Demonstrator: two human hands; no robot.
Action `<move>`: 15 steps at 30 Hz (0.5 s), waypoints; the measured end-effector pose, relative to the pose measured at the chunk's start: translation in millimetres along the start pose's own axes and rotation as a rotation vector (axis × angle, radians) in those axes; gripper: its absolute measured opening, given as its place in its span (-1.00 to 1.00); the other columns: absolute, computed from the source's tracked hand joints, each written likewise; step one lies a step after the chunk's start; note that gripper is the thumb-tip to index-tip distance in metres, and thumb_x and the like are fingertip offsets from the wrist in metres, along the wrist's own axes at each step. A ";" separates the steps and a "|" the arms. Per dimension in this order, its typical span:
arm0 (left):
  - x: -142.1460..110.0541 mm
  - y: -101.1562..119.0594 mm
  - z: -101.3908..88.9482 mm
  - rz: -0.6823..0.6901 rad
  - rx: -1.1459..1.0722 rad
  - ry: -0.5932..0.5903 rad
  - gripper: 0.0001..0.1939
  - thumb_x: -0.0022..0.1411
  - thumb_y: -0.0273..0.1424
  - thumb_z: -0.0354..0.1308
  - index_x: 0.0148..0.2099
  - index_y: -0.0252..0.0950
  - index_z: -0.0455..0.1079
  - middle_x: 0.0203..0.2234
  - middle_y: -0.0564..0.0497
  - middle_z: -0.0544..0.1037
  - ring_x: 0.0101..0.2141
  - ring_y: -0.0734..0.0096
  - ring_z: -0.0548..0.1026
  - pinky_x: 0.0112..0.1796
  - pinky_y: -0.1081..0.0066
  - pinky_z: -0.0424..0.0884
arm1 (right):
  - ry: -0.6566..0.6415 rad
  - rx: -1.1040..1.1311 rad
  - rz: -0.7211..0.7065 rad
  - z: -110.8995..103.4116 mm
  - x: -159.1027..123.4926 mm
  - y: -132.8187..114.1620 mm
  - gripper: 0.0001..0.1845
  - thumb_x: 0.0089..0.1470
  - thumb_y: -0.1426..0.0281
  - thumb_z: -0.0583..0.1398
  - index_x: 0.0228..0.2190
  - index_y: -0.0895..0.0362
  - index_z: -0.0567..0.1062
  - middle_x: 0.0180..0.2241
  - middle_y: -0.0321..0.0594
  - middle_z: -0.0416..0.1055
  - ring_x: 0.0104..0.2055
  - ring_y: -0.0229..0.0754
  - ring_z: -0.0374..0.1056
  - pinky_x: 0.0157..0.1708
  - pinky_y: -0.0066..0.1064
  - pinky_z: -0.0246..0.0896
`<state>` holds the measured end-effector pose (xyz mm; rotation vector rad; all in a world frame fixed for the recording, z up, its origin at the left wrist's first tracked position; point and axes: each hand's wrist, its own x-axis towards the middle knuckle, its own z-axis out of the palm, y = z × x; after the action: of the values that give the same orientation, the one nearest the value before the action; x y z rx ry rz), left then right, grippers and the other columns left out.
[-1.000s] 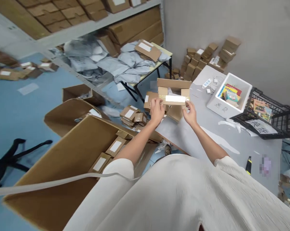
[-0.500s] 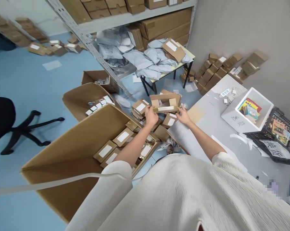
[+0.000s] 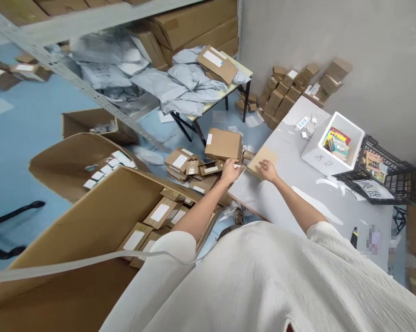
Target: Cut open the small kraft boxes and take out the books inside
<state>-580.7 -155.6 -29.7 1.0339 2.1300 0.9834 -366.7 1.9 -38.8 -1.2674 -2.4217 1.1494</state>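
Observation:
My left hand [image 3: 231,171] is just off the table's left edge, fingers loosely apart with nothing visible in them. It is nearest to a large closed cardboard box [image 3: 223,144] and the pile of cartons below it. Over a tan patch [image 3: 268,156] at the table's corner hovers my right hand [image 3: 269,170], its fingers slightly bent and apart, holding nothing. A small open carton [image 3: 212,168] with a white label lies on the pile, left of my left hand.
A big open cardboard box [image 3: 90,226] with labelled cartons stands at my left. On the grey table [image 3: 297,193] are a white foam box [image 3: 321,159] of books, a black crate [image 3: 397,173] and a cutter knife [image 3: 354,237]. Grey mailing bags [image 3: 190,78] cover a small table behind.
Both hands have let go of the open carton, which appears to lie on the pile now. My hands have moved apart and slightly nearer to me. The head view has turned left, then back.

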 end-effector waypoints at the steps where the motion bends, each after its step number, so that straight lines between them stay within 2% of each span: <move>1: 1.5 4.0 7.4 -0.008 -0.006 -0.037 -0.57 0.32 -0.58 0.20 0.19 -0.25 0.56 0.26 -0.23 0.53 0.25 0.05 0.58 0.37 0.11 0.46 | 0.010 -0.008 0.027 -4.1 -2.3 7.0 -0.56 0.17 0.31 0.30 0.07 0.07 0.68 0.31 0.07 0.47 0.49 0.17 0.30 0.57 0.10 0.13; 4: 3.8 13.9 27.1 -0.037 -0.034 -0.130 -0.57 0.35 -0.56 0.19 0.21 -0.24 0.56 0.23 -0.21 0.57 0.10 0.10 0.66 0.26 0.12 0.55 | 0.045 -0.026 0.084 -15.3 -6.5 26.7 -0.57 0.15 0.29 0.30 0.05 0.05 0.68 0.26 0.04 0.50 0.45 0.15 0.33 0.56 0.09 0.14; 7: 1.4 19.2 43.7 -0.047 -0.047 -0.186 -0.57 0.35 -0.55 0.19 0.22 -0.25 0.56 0.22 -0.21 0.59 0.05 0.11 0.68 0.23 0.11 0.57 | 0.061 -0.058 0.109 -25.4 -1.8 43.5 -0.50 0.13 0.27 0.30 0.10 0.03 0.66 0.27 0.04 0.50 0.44 0.21 0.31 0.54 0.18 0.15; 9: -4.1 19.8 54.8 -0.058 -0.042 -0.221 -0.58 0.35 -0.55 0.20 0.21 -0.25 0.56 0.21 -0.21 0.60 0.06 0.09 0.69 0.24 0.09 0.56 | 0.054 -0.092 0.161 -31.1 6.5 52.7 -0.38 0.09 0.26 0.33 0.20 0.04 0.61 0.38 0.10 0.41 0.48 0.32 0.25 0.51 0.31 0.14; 11: -12.5 18.8 67.0 -0.061 -0.045 -0.272 -0.59 0.34 -0.54 0.22 0.20 -0.26 0.57 0.20 -0.21 0.62 0.07 0.06 0.69 0.24 0.08 0.57 | 0.039 -0.123 0.230 -35.1 16.4 60.3 -0.22 0.06 0.24 0.36 0.32 0.04 0.52 0.52 0.15 0.22 0.51 0.46 0.18 0.46 0.46 0.14; 13: -21.8 17.3 79.6 -0.067 -0.054 -0.319 -0.57 0.34 -0.54 0.23 0.23 -0.27 0.56 0.20 -0.22 0.64 0.08 0.05 0.70 0.25 0.08 0.57 | 0.033 -0.127 0.238 -36.9 25.0 66.3 -0.12 0.06 0.22 0.37 0.40 0.02 0.42 0.60 0.15 0.07 0.53 0.54 0.10 0.41 0.57 0.10; 15: -29.3 16.0 90.9 -0.090 -0.072 -0.343 -0.52 0.35 -0.53 0.24 0.29 -0.27 0.52 0.23 -0.23 0.64 0.16 0.01 0.68 0.26 0.07 0.56 | 0.044 -0.113 0.211 -37.3 30.3 70.0 -0.08 0.07 0.20 0.36 0.44 -0.02 0.37 0.61 0.12 0.05 0.54 0.56 0.04 0.40 0.62 0.04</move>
<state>-491.4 -139.7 -63.4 0.9829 1.8300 0.7716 -324.2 69.4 -68.0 -1.5973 -2.3972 1.0330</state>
